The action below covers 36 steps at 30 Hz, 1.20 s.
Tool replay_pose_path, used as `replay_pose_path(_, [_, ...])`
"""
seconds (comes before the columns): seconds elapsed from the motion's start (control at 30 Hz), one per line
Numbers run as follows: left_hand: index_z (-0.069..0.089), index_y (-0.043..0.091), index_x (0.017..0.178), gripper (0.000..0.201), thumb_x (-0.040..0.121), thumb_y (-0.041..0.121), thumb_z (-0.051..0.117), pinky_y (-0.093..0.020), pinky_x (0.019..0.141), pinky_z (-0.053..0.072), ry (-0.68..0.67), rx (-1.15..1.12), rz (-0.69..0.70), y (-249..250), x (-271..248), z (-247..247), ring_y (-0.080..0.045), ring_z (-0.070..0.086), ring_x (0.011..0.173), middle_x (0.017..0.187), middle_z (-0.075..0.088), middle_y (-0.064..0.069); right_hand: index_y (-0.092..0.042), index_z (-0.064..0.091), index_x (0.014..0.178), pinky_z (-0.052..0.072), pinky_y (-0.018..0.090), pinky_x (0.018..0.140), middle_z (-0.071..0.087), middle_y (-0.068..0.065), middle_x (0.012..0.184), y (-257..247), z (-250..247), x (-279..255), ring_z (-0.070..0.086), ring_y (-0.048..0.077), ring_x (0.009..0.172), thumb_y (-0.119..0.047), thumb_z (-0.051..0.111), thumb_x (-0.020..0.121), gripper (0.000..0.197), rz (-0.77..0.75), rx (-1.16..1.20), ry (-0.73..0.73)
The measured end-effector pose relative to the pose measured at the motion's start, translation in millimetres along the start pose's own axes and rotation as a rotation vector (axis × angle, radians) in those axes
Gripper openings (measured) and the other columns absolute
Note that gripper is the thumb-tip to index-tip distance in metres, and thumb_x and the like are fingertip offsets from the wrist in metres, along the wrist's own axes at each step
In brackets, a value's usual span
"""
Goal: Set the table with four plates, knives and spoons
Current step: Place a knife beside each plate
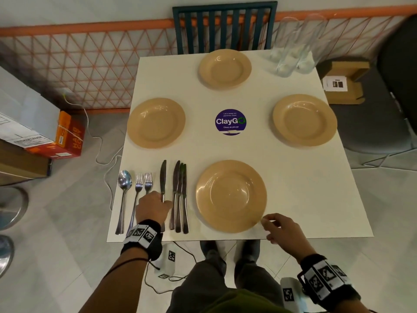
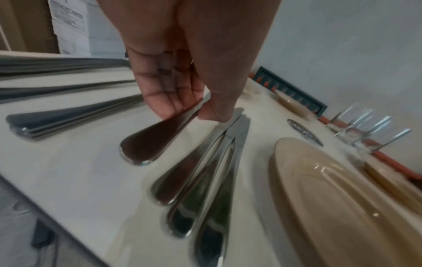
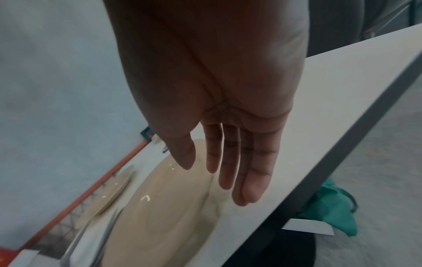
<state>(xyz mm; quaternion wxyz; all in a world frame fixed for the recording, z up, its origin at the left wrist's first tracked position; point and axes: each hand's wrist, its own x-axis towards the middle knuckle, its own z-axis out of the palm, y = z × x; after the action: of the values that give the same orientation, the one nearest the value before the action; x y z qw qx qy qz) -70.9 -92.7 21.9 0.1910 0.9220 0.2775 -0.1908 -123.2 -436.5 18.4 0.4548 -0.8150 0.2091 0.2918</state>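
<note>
Four tan plates lie on the white table (image 1: 304, 188): far (image 1: 225, 69), left (image 1: 156, 122), right (image 1: 304, 120) and near (image 1: 231, 196). At the front left lie stacked spoons (image 1: 124, 181), two forks (image 1: 143, 182), a single knife (image 1: 163, 175) and three knives side by side (image 1: 180, 195). My left hand (image 1: 163, 203) pinches the single knife's handle (image 2: 160, 130) between thumb and fingers. My right hand (image 1: 268, 227) hovers open by the near plate's front right rim (image 3: 160, 216), with its fingers (image 3: 228, 171) straight and holding nothing.
Several clear glasses (image 1: 295, 48) stand at the table's far right corner. A round purple sticker (image 1: 230, 122) marks the middle. A blue slatted chair (image 1: 225, 26) stands beyond the far edge, a grey chair with a cardboard box (image 1: 345, 84) on the right, stacked boxes (image 1: 33, 123) on the left.
</note>
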Motion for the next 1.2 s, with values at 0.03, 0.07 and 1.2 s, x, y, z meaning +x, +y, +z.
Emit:
replay_pose_path(0.03, [0.064,0.017,0.085,0.012,0.082,0.028,0.066,-0.028,0.072,0.042,0.026,-0.027,0.014,2.9,-5.5,-4.6,-0.016,0.056,0.073,0.076,0.064,0.004,-0.025,0.067,0.102,0.06,0.03,0.075,0.072,-0.001,0.089,-6.9,1.1,-2.0,0.072,0.015,0.071,-0.035,0.061,0.094,0.015,-0.034,0.007,-0.031])
replay_pose_path(0.07, [0.064,0.02,0.085,0.008,0.081,0.026,0.067,-0.028,0.073,0.042,0.044,-0.076,0.036,7.1,-12.4,-9.7,-0.013,0.057,0.073,0.074,0.064,0.008,-0.024,0.067,0.104,0.059,0.025,0.071,0.072,0.0,0.092,-14.5,3.1,-3.5,0.072,0.013,0.072,-0.034,0.061,0.094,0.016,-0.069,0.01,-0.065])
replay_pose_path(1.2, [0.069,0.029,0.091,0.009,0.084,0.023,0.072,-0.03,0.08,0.052,-0.165,-0.192,0.264,26.2,-76.3,35.0,-0.009,0.068,0.076,0.077,0.07,0.01,-0.012,0.075,0.067,0.063,0.038,0.073,0.073,0.007,0.061,23.8,-42.7,40.4,0.072,0.021,0.065,-0.013,0.081,0.078,0.012,0.021,0.196,0.127])
